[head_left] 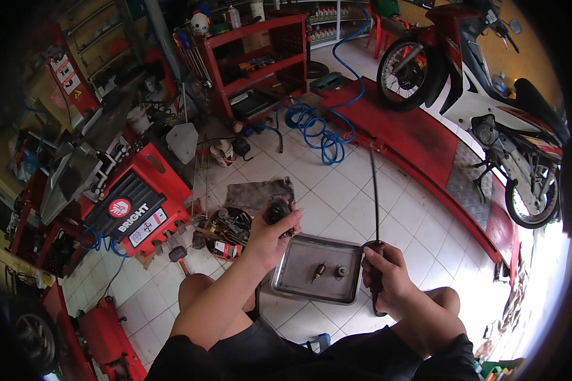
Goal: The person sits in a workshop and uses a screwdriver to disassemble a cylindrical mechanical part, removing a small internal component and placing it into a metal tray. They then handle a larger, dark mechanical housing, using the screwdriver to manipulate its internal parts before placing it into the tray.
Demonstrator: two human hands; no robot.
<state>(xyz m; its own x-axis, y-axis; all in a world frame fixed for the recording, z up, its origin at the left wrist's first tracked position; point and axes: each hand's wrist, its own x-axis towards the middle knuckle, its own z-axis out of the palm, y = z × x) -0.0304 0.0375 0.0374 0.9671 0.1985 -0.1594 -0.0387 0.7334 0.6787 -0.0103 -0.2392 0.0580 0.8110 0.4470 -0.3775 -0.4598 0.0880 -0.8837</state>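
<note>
My left hand [274, 238] is closed around a dark, rounded part [276, 211] whose kind I cannot make out. My right hand [388, 274] grips the dark handle of a long screwdriver [376, 197], its thin shaft pointing up and away from me. On the floor between my knees lies a shallow metal tray [292, 279], just beyond and between the hands. In it sit a small brass-coloured metal part [318, 272] and a short, round metal piece [342, 271], apart from each other.
Left of the tray stands a round container [225, 249] full of tools, with a dark cloth [248, 194] behind it. A hammer [179, 257] lies nearby. Red machine [133, 203] at left, red shelf cart [254, 32] behind, blue hose [308, 120], and motorcycle [470, 82] on a red lift [419, 149] at right.
</note>
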